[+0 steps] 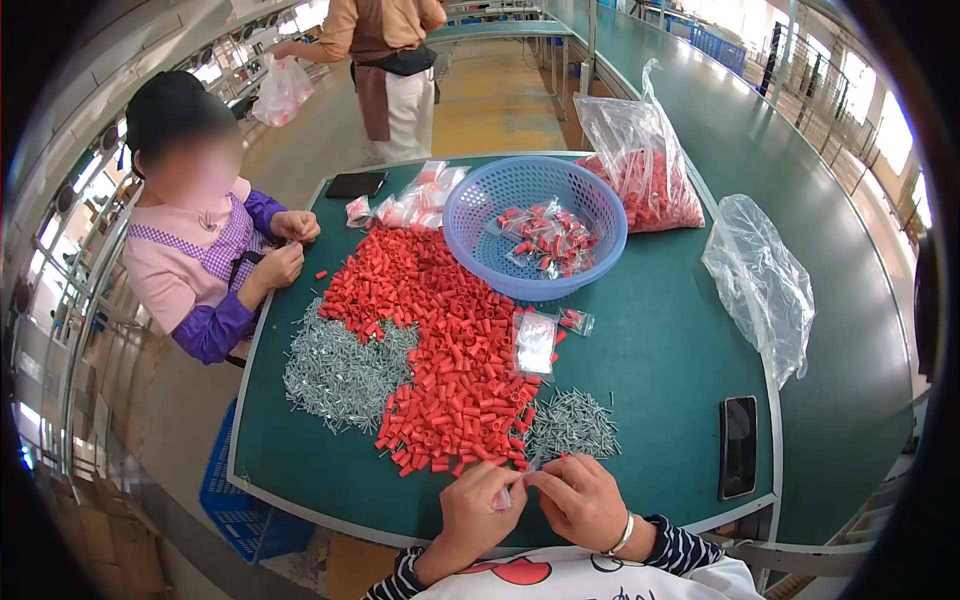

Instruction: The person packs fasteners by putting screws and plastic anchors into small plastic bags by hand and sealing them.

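Note:
Near the table's front edge, my left hand [480, 508] and my right hand [584, 502] meet, fingertips pinched on a small clear plastic bag [535, 464]. Something reddish shows in the curl of my left hand; most of it is hidden by the fingers. Just beyond my hands spreads a large heap of red plastic caps [455, 385], hollow and tapered. A small pile of silver screws [573, 424] lies past my right hand, and a bigger screw pile [348, 368] is at the left. A stack of flat clear bags [535, 343] rests beside the caps.
A blue perforated basket [470, 262] holds filled packets [552, 238]. Behind it stand a large bag of red caps [655, 190] and more packets [415, 200]. An empty plastic bag [762, 285] and a phone [738, 447] lie right. A co-worker [190, 240] sits left; another person stands behind.

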A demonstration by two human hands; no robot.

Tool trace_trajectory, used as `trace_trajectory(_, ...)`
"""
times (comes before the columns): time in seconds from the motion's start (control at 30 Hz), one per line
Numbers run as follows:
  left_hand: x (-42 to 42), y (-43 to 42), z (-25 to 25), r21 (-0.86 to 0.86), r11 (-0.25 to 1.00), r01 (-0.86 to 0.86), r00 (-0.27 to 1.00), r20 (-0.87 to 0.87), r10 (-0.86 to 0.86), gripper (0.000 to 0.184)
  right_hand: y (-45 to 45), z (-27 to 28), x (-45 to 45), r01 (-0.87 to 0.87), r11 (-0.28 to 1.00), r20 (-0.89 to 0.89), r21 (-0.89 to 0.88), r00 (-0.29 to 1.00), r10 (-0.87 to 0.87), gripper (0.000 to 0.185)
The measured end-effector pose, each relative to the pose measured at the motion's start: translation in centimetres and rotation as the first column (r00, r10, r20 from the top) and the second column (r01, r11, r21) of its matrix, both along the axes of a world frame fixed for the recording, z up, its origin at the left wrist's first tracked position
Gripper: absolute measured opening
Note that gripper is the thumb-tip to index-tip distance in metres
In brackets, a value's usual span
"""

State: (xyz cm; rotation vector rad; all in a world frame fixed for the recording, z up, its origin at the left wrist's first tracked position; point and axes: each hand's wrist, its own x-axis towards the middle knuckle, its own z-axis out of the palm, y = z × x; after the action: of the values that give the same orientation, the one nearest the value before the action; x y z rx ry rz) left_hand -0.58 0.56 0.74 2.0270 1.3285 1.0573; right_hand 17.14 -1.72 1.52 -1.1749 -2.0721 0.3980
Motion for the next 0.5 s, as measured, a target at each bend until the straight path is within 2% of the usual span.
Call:
trace_trajectory(0.13,0.3,0.0,0.5,0.141,0.989,0.032,0.997,-0.067,-0.023,0.011,-0.1,0.0,0.1,0.019,0.998,0.075,-0.063,0.997,-0.014,0.040)
trace_trajectory(0.23,0.0,0.0,0.2,0.209,0.974,0.093,0.990,-0.122,-0.068,0.012,0.0,0.6,0.2,-0.019,0.989,0.066,-0.149,0.997,0.029,0.037)
trace_trajectory(0.33,-0.4,-0.3,0.4,0.138,0.982,0.125,0.992,0.007,-0.128,0.013,0.4,0.5,1.0,-0.063,0.995,-0.084,-0.075,0.995,0.057,0.031)
trace_trajectory(0.43,-0.6,-0.2,0.6,-0.087,0.996,-0.015,0.995,0.093,0.024,0.017,0.4,0.8,1.1,-0.056,0.995,-0.246,-0.084,0.969,0.033,0.025)
trace_trajectory(0.47,-0.7,-0.4,0.4,-0.306,0.950,0.065,0.961,0.276,0.023,0.018,0.5,0.8,1.1,-0.072,0.995,-0.253,-0.072,0.966,0.052,0.024)
trace_trajectory(0.5,-0.8,-0.6,0.0,-0.490,0.852,0.182,0.893,0.445,0.066,0.020,0.5,0.8,1.0,-0.088,0.994,-0.260,-0.060,0.963,0.069,0.023)
